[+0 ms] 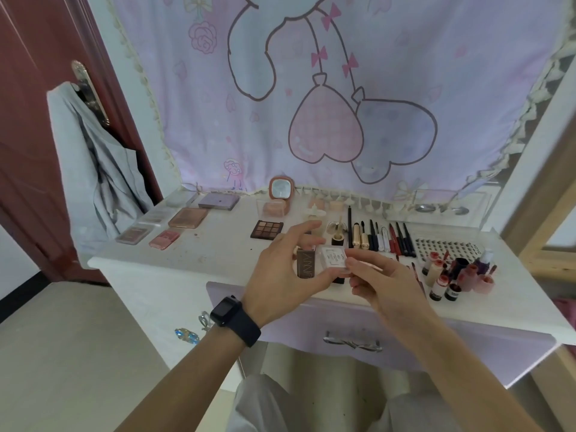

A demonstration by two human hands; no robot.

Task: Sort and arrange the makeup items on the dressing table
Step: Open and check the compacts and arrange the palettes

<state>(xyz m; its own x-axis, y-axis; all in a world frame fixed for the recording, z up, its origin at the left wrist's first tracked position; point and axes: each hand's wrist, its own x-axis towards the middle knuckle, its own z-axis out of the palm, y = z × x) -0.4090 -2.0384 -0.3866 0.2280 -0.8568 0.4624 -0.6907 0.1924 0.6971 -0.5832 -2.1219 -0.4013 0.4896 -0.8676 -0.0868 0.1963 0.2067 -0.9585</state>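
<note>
Just in front of the nine-pan palette (266, 229), over the near part of the dressing table (199, 260), both hands meet on a small clear case (334, 258) with a printed label. The right hand (378, 282) pinches its right edge between thumb and forefinger. The left hand (286, 269) has its fingers spread loose above the case, with only the thumb against its lower edge. A brown carton (304, 261) stands upright between the palette and the left palm, very close to that hand. To the palette's right lies a neat row of pencils (383, 236), and farther right, nearer the front edge, a cluster of small bottles (452, 275). The hold looks thin: a smooth case pinched at one edge could swivel or slip and drop onto the carton or off the front. A careless sweep of the left hand could topple the carton. A rightward placement risks scattering the pencils.
</note>
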